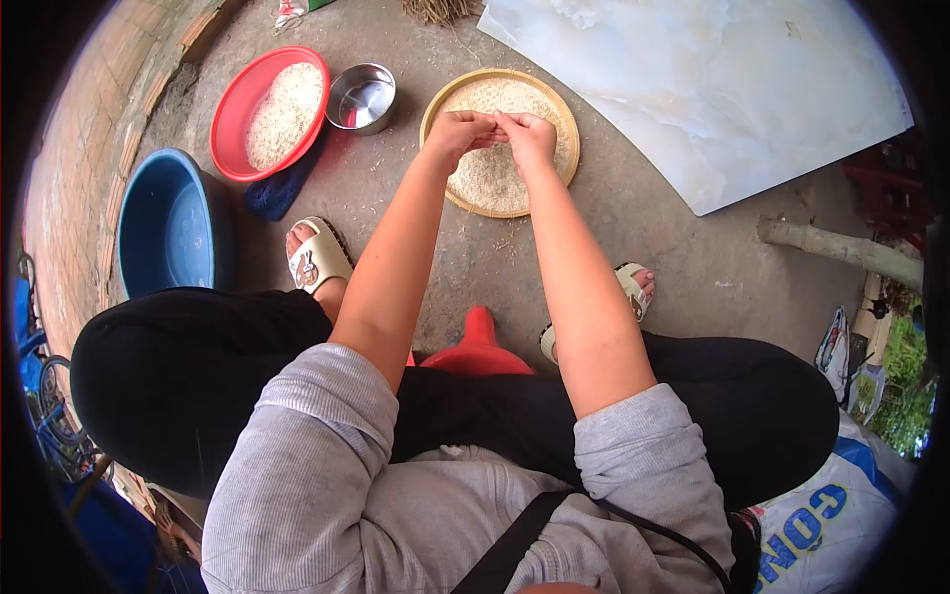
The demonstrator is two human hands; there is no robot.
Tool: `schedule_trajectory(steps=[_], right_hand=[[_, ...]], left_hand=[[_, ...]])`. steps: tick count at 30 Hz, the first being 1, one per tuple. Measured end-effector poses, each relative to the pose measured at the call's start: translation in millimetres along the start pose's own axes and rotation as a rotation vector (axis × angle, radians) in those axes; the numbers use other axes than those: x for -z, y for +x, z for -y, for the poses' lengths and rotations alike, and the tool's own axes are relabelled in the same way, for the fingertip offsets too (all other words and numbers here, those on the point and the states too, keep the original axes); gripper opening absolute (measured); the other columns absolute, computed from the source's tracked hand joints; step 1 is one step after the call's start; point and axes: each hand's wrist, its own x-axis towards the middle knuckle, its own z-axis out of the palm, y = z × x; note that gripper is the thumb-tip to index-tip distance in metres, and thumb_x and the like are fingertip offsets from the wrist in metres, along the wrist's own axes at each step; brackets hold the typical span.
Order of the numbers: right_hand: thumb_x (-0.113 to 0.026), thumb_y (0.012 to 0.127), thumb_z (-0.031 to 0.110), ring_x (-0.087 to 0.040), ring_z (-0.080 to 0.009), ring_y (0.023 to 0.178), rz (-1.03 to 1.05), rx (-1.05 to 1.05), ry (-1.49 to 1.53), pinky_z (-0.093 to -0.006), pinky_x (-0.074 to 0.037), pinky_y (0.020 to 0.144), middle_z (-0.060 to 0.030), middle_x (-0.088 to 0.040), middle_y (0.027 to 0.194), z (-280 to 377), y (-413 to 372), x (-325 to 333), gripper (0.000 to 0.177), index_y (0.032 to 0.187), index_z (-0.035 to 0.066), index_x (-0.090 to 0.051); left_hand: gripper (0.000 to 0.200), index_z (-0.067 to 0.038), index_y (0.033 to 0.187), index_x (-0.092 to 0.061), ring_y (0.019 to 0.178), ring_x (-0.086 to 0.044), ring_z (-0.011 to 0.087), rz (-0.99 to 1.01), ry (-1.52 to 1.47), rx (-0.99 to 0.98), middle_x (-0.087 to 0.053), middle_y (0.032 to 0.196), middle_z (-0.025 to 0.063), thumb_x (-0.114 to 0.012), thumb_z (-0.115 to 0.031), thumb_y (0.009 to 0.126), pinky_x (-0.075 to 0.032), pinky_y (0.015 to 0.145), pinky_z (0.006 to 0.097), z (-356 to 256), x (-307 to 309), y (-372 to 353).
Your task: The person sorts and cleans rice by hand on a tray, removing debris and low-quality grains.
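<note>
Both my hands meet over a round woven tray (pixel 572 163) spread with pale grain (pixel 485 183), which looks like rice. My left hand (pixel 459 137) has its fingers closed and reaches in from the left side of the tray. Its fingertips touch those of my right hand (pixel 527 137), which is pinched shut with thumb and fingers together. Anything between the fingertips is too small to make out. The hands appear to be held above the grain, not in it.
Left of the tray are a metal bowl (pixel 362 99), a red basin (pixel 226 129) with more grain and a blue tub (pixel 178 233). A pale sheet (pixel 693 89) lies at upper right, near a wooden pole (pixel 841 249). A red plastic stool (pixel 479 346) shows between my legs.
</note>
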Motion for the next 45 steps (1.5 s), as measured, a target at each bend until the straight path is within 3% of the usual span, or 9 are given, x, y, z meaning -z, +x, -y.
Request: schedule_trajectory(steps=[4,17,26,28,32,34,38,39,45], right_hand=[[-0.069,0.085,0.017,-0.064,-0.0147,0.067,0.012,-0.011,-0.057,-0.0257,-0.053,0.063,-0.0087,-0.067,0.077,-12.5,1.2,10.1,0.020,0.083,-0.002,-0.066],[-0.070,0.084,0.028,-0.062,-0.0147,0.067,0.233,-0.265,-0.050,-0.0267,-0.052,0.063,-0.0087,-0.065,0.077,-19.5,-6.6,32.8,0.031,0.085,-0.002,-0.065],[-0.059,0.091,0.033,-0.058,-0.0152,0.060,0.136,-0.266,-0.143,-0.0285,-0.051,0.057,-0.0076,-0.059,0.068,-24.1,-7.6,26.9,0.038,0.072,0.000,-0.056],[-0.058,0.092,0.033,-0.058,-0.0150,0.061,0.133,-0.282,-0.137,-0.0279,-0.051,0.058,-0.0068,-0.058,0.069,-24.4,-6.8,30.8,0.036,0.073,0.002,-0.055],[-0.055,0.094,0.033,-0.057,-0.0147,0.063,0.097,-0.273,-0.169,-0.0277,-0.050,0.059,-0.0054,-0.055,0.070,-27.8,-7.2,29.7,0.034,0.075,0.005,-0.053],[-0.057,0.093,0.032,-0.057,-0.0145,0.062,0.098,-0.256,-0.138,-0.0278,-0.050,0.058,-0.0061,-0.058,0.072,-30.0,-5.9,25.3,0.032,0.077,0.004,-0.055],[-0.066,0.087,0.027,-0.058,-0.0129,0.064,0.111,-0.172,-0.041,-0.0262,-0.049,0.059,-0.0047,-0.062,0.077,-17.8,-5.7,6.0,0.025,0.083,0.002,-0.060],[-0.066,0.087,0.027,-0.058,-0.0129,0.064,0.113,-0.170,-0.045,-0.0262,-0.049,0.059,-0.0047,-0.062,0.077,-12.2,-5.4,2.3,0.025,0.083,0.002,-0.060],[-0.073,0.081,0.019,-0.060,-0.0100,0.075,0.186,-0.088,0.063,-0.0234,-0.048,0.066,-0.0021,-0.066,0.082,-7.6,-2.1,-3.3,0.016,0.086,0.005,-0.066]], left_hand=[[0.022,0.004,0.104,-0.062,0.078,-0.066,0.0151,0.003,0.169,-0.179,-0.067,0.087,0.0110,-0.063,-0.008,0.086,-0.054,0.072,0.0254,7.3,-6.5,1.0],[0.014,0.002,0.088,-0.064,0.069,-0.061,0.0118,0.235,0.599,-0.131,-0.065,0.078,0.0055,-0.066,-0.012,0.083,-0.052,0.064,0.0254,-10.7,8.1,-4.9],[0.018,-0.001,0.084,-0.069,0.057,-0.064,0.0125,-0.632,0.581,-0.465,-0.068,0.069,0.0070,-0.064,-0.016,0.075,-0.051,0.057,0.0270,-62.2,94.7,6.5],[0.016,-0.003,0.081,-0.070,0.061,-0.066,0.0159,-0.769,0.605,-0.480,-0.069,0.071,0.0080,-0.064,-0.016,0.074,-0.052,0.061,0.0286,-70.7,117.3,-0.4],[0.039,-0.005,0.107,-0.063,0.088,-0.065,0.0273,-0.924,0.958,-0.398,-0.069,0.090,0.0125,-0.065,-0.016,0.069,-0.051,0.079,0.0368,-68.2,128.3,-9.5],[0.042,-0.006,0.110,-0.060,0.091,-0.065,0.0293,-0.887,0.993,-0.412,-0.068,0.092,0.0135,-0.062,-0.014,0.069,-0.050,0.080,0.0379,-70.2,101.3,-11.4],[0.032,-0.003,0.096,-0.067,0.078,-0.067,0.0247,-0.392,0.840,-0.348,-0.068,0.082,0.0154,-0.066,-0.026,0.074,-0.052,0.070,0.0326,-33.9,38.7,13.9],[0.035,0.001,0.103,-0.065,0.072,-0.062,0.0173,-0.259,0.694,-0.109,-0.067,0.087,0.0114,-0.063,-0.028,0.083,-0.050,0.062,0.0274,-36.3,20.8,6.2],[0.024,0.007,0.102,-0.058,0.082,-0.063,0.0225,-0.108,-0.236,0.170,-0.063,0.096,0.0149,-0.047,-0.013,0.093,-0.056,0.073,0.0302,0.5,0.6,8.7]])
